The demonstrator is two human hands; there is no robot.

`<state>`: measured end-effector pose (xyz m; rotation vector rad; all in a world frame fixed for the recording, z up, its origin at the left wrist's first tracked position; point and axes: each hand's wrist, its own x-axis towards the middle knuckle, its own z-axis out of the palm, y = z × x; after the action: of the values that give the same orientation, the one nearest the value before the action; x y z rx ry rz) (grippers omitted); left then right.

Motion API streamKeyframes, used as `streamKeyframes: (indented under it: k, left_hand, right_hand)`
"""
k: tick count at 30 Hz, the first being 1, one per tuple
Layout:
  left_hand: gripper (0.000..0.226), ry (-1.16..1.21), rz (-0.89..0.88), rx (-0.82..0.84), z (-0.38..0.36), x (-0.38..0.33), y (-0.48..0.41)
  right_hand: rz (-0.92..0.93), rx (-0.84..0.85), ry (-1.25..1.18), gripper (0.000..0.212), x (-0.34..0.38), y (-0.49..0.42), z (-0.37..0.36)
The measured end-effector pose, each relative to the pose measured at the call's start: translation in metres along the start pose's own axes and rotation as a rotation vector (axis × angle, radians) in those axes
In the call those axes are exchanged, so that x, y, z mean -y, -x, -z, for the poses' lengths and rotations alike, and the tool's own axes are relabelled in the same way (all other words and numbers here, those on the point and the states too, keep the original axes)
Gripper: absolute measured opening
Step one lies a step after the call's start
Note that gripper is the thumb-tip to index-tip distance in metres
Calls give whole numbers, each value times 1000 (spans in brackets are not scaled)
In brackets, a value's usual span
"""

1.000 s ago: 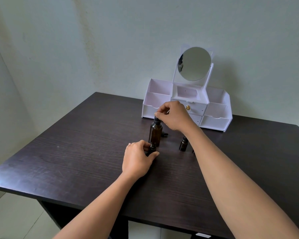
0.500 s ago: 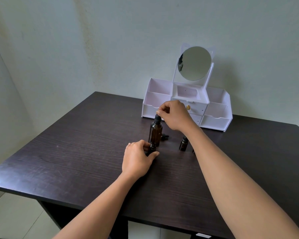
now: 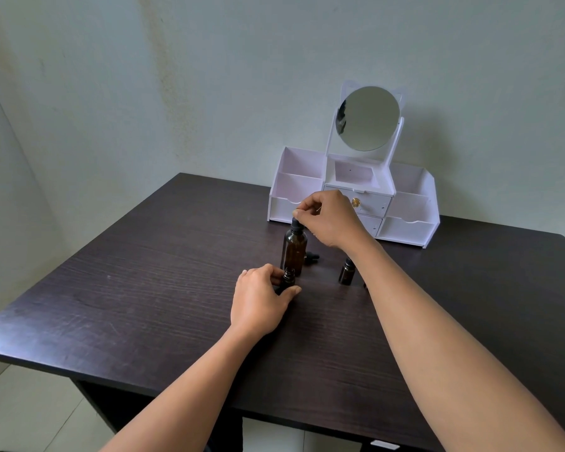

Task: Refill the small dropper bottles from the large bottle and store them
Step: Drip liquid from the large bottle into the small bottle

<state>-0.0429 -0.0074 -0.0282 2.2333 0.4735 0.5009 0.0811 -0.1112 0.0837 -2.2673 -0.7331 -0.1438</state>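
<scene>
Right hand (image 3: 331, 218) has settled lower, fingers pinching the large bottle (image 3: 294, 251) dropper top; left hand (image 3: 261, 298) still grips a small bottle (image 3: 287, 278), ready for filling.

1. You are facing a dark wood-grain table (image 3: 150, 288) whose far edge stands against the back wall (image 3: 242, 76).
2. The back wall is pale green-grey, and you can see faint brownish vertical staining on its left-centre portion.
3. A side wall (image 3: 7, 190) of similar tone meets it at your left, forming a corner.
4. Below the table's near edge you see a light tiled floor (image 3: 30, 415) with visible grout lines.
5. Lighting is soft and even; the tabletop shows a mild sheen and light surface scratches toward its left front.
6. The table's underframe is dark, matching the top.
</scene>
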Motion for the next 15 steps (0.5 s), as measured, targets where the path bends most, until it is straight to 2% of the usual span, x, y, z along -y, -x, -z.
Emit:
streamKeyframes:
  k: [15]
  left_hand:
    - [36,7,1,2,0,-1,1]
  right_hand:
    - [-3,-11,-2,10,0,-1,-1]
